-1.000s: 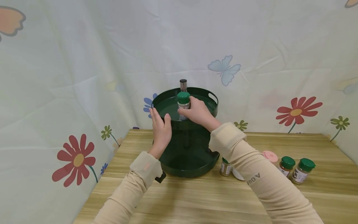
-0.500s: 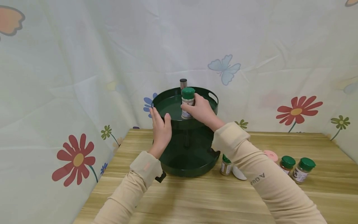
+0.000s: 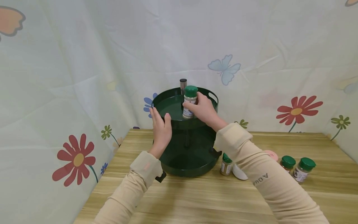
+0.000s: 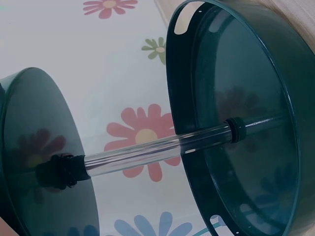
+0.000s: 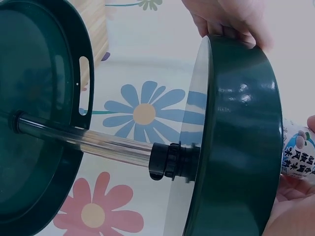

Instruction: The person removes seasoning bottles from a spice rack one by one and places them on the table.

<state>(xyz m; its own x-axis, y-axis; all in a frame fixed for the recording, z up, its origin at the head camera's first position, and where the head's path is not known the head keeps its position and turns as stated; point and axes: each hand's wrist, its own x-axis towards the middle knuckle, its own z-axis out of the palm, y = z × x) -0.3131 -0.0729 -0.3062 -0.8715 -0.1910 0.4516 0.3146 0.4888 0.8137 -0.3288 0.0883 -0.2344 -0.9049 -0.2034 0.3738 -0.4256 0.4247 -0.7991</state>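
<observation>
A dark green two-tier round rack (image 3: 181, 125) stands on the table, its tiers joined by a clear post (image 4: 147, 153). My right hand (image 3: 205, 109) grips a spice jar (image 3: 190, 102) with a green cap, upright at the upper tray beside the central post. In the right wrist view, the tray wall hides the lower part of that jar (image 5: 298, 155). With fingers straight, my left hand (image 3: 161, 130) rests against the outer left wall of the upper tray. The lower tray (image 3: 185, 172) holds nothing that shows.
Right of the rack stand a small green-capped jar (image 3: 226, 165) and a white rounded object (image 3: 239, 173), partly behind my sleeve. Two more green-capped jars (image 3: 287, 162) and a pink round piece (image 3: 272, 154) lie farther right. A patterned curtain (image 3: 251, 40) hangs behind the table.
My right hand has shifted the spice jar a little to the right and back within the upper tray. The left hand has stayed in place against the tray.
</observation>
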